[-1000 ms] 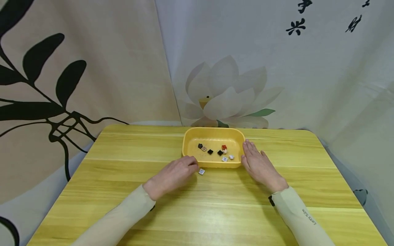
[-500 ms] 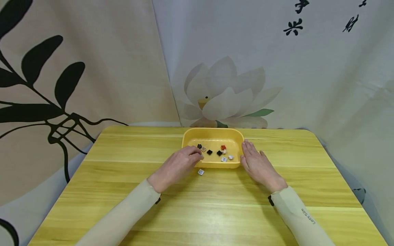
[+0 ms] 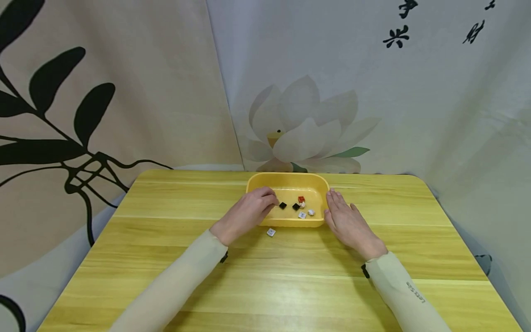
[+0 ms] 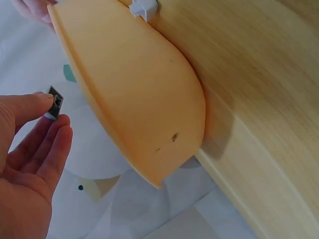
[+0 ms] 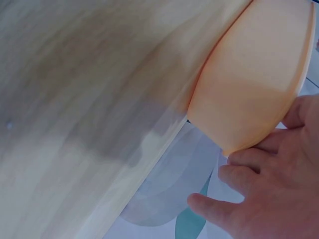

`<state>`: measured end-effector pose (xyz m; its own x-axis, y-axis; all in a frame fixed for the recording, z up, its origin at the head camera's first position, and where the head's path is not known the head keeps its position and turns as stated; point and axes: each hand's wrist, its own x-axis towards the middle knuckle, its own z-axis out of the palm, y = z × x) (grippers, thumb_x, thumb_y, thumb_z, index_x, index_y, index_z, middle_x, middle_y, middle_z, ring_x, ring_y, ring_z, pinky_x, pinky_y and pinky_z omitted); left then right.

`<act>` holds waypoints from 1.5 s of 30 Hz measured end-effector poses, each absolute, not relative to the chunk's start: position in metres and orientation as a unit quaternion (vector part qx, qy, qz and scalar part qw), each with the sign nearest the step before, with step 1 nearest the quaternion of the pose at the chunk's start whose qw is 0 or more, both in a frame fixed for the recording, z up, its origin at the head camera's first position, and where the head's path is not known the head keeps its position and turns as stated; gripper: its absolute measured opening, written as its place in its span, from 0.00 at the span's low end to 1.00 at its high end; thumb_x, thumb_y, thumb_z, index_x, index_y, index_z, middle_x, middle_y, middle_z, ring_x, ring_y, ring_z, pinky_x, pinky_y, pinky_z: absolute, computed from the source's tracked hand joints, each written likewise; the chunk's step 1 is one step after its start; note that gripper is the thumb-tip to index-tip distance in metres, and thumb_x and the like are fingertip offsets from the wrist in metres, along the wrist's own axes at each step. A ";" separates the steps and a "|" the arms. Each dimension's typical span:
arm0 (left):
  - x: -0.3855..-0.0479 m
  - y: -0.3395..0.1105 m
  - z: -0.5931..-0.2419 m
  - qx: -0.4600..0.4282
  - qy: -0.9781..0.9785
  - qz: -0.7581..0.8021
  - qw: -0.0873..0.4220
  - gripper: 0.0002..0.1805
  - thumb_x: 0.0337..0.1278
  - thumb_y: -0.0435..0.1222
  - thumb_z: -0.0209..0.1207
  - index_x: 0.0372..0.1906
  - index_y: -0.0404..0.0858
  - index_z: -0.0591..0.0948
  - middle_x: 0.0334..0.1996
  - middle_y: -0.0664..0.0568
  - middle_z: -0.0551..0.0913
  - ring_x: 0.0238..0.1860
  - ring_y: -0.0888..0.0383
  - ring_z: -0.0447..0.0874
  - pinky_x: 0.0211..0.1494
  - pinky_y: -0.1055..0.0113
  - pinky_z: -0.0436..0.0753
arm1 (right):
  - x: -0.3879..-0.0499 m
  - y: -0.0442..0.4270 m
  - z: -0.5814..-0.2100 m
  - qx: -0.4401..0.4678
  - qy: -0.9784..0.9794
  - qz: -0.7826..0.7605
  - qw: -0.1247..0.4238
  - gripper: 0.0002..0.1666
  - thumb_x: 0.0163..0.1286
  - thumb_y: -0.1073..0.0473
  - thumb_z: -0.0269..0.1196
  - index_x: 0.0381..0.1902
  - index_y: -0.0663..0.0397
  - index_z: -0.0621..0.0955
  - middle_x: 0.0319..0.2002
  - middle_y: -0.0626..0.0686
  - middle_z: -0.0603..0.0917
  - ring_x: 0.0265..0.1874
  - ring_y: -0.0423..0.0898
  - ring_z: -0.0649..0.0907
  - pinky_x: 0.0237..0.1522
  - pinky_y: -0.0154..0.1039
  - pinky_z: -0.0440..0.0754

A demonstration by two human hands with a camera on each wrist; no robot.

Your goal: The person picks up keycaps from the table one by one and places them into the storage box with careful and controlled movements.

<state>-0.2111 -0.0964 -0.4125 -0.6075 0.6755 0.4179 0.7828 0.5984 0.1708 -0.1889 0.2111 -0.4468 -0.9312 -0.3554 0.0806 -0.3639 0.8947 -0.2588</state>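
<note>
My left hand (image 3: 250, 210) is over the left part of a yellow plastic tray (image 3: 292, 222). In the left wrist view its thumb and fingertips pinch a small square keycap (image 4: 56, 103), dark inside with a pale rim, above the tray's edge. The head view hides that keycap behind the fingers. My right hand (image 3: 350, 224) rests against the tray's right end, fingers fairly straight along the rim. Inside the tray lie a red keycap (image 3: 301, 199), black keycaps (image 3: 283, 205) and white keycaps (image 3: 302, 215). One white keycap (image 3: 271, 232) lies on the table before the tray.
The tray stands near the far edge of a wooden table (image 3: 290, 286). Behind the table hangs a pale curtain (image 3: 174, 83) printed with dark leaves, a lotus and characters.
My left hand has moved from beside the tray's front left corner up and right, over its left part, covering the keycaps there. The right hand has stayed at the tray's right end.
</note>
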 end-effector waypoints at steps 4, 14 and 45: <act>-0.217 -0.094 -0.415 -0.407 -0.885 -0.164 0.153 0.07 0.66 0.27 0.66 0.45 0.37 0.89 0.45 0.50 0.85 0.46 0.55 0.85 0.49 0.67 0.86 | -0.189 0.211 -0.447 0.185 -0.973 0.137 0.017 0.36 0.87 0.50 0.41 0.79 0.72 0.56 0.81 0.66 0.53 0.79 0.63 0.56 0.71 0.71 0.60; -0.232 -0.087 -0.420 -0.381 -0.904 -0.158 0.112 0.08 0.65 0.25 0.66 0.44 0.36 0.90 0.43 0.49 0.87 0.45 0.55 0.88 0.48 0.68 0.86 | -0.189 0.212 -0.447 0.182 -0.973 0.141 0.011 0.36 0.87 0.50 0.40 0.79 0.71 0.55 0.81 0.66 0.52 0.80 0.63 0.55 0.72 0.71 0.58; -0.250 -0.070 -0.425 -0.317 -0.941 -0.116 0.022 0.10 0.66 0.28 0.65 0.47 0.39 0.91 0.46 0.50 0.89 0.45 0.54 0.88 0.45 0.63 0.87 | -0.188 0.211 -0.447 0.181 -0.973 0.143 0.012 0.35 0.87 0.52 0.42 0.79 0.71 0.56 0.81 0.66 0.53 0.79 0.63 0.56 0.72 0.71 0.58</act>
